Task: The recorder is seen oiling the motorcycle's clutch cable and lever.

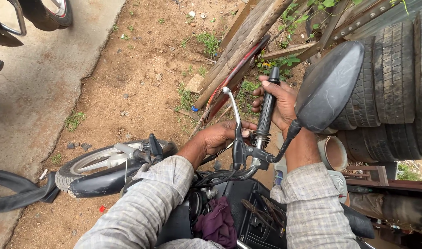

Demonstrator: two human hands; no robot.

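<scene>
Gripping one handlebar grip (267, 103), two hands (280, 103)

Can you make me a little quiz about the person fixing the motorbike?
1. True or false: the right hand wraps the black handlebar grip.
2. What does the left hand touch? A) silver brake lever B) front wheel C) purple cloth
3. Fill in: the black round ____ stands beside the right hand.

Key: 1 true; 2 A; 3 mirror.
</scene>
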